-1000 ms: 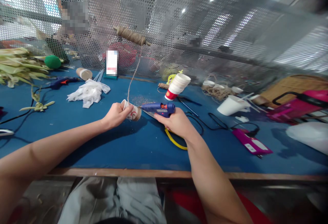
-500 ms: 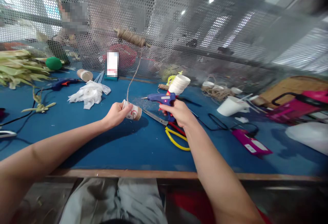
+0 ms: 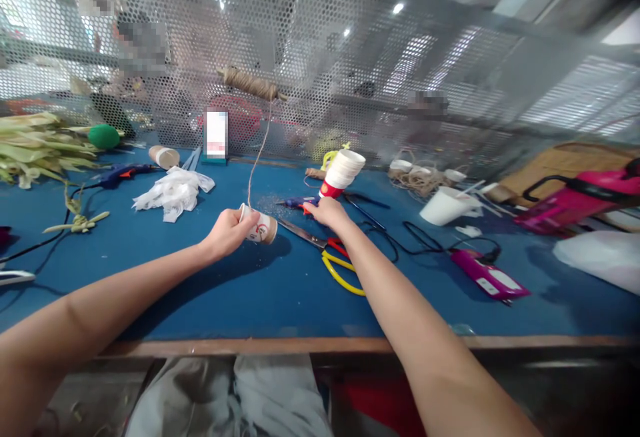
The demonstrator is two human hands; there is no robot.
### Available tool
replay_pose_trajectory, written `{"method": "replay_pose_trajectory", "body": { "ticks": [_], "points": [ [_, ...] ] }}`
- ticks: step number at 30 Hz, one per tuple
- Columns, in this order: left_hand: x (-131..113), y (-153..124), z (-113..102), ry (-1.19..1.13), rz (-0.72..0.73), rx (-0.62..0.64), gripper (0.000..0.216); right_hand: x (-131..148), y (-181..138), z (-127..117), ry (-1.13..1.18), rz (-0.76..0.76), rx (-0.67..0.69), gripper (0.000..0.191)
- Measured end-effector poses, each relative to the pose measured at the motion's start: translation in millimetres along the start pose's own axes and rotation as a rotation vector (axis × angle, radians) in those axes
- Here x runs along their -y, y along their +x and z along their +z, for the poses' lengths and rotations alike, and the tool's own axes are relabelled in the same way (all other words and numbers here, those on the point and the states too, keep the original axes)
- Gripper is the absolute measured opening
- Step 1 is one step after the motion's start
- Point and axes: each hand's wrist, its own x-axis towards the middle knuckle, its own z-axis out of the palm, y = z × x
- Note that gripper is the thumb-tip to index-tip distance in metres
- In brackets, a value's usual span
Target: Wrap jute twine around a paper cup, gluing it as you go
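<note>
My left hand (image 3: 228, 232) grips a paper cup (image 3: 261, 229) lying on its side, its base end wound with brown twine. From the cup a strand of twine (image 3: 258, 156) runs up to a twine spool (image 3: 250, 82) at the mesh. My right hand (image 3: 327, 213) is around a blue glue gun (image 3: 301, 202) low over the table, its nozzle toward the left; the handle is mostly hidden by the hand. Scissors (image 3: 345, 272) with yellow and red handles lie between the hands. Right behind my right hand is a leaning stack of paper cups (image 3: 345, 169).
A perforated metal screen (image 3: 320, 57) closes the back of the blue table (image 3: 240, 297). Left are crumpled white plastic (image 3: 174, 192), a second glue gun (image 3: 123, 174) and corn husks (image 3: 37, 147). Right are a white cup (image 3: 445, 206), a purple power strip (image 3: 489, 276) and a pink bottle (image 3: 575, 200).
My right hand has moved the glue gun forward and down to the table, beside the cup stack. My left hand and its cup are nearly unmoved. The view has tilted slightly.
</note>
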Motion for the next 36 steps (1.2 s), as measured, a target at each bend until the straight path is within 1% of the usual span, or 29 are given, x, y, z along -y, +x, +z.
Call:
{"method": "replay_pose_trajectory", "body": {
  "ticks": [2,4,5,6,7,8,9,11,13,19,23,27,36],
  "points": [
    [-0.3,-0.7,0.1,0.003,0.008,0.007,0.042,11.0,-6.3,-2.7,-0.034,-0.063,-0.052,0.025],
    [0.8,-1.3,0.7,0.006,0.020,0.028,0.041,28.7,-18.7,-2.8,-0.026,-0.170,-0.034,0.027],
    [1.5,-1.6,1.2,0.007,0.031,0.040,0.041,39.3,-26.6,-1.1,-0.005,-0.247,0.025,0.030],
    [2.1,-1.9,1.7,0.009,0.043,0.051,0.042,50.2,-35.0,1.6,0.064,-0.394,0.165,0.034],
    [2.5,-2.3,2.3,0.016,0.051,0.057,0.042,60.8,-43.2,5.2,0.165,-0.503,0.305,0.036],
    [2.6,-2.6,2.8,0.026,0.055,0.061,0.042,70.2,-50.7,9.1,0.260,-0.549,0.413,0.035],
    [2.4,-2.8,3.2,0.034,0.055,0.063,0.043,77.9,-57.0,13.0,0.337,-0.564,0.427,0.031],
    [1.2,-2.9,3.3,0.028,0.036,0.070,0.044,86.8,-65.7,18.4,0.406,-0.556,0.328,0.023],
    [-0.4,-2.1,2.5,-0.022,0.001,0.077,0.044,87.8,-70.4,18.2,0.430,-0.535,0.225,0.020],
    [-4.5,2.9,0.9,-0.369,-0.179,0.082,0.037,74.5,-81.8,-5.9,0.506,-0.528,0.137,0.024],
    [-8.7,1.8,3.5,-0.470,-0.287,0.078,0.028,66.8,-83.0,-10.3,0.541,-0.502,0.071,0.025],
    [-11.8,-1.8,5.3,-0.482,-0.290,0.099,0.026,62.5,-78.0,-5.0,0.555,-0.490,0.043,0.025],
    [-11.5,-5.2,7.5,-0.381,-0.211,0.116,0.030,66.0,-78.4,-3.3,0.513,-0.512,0.055,0.025]
  ]
}}
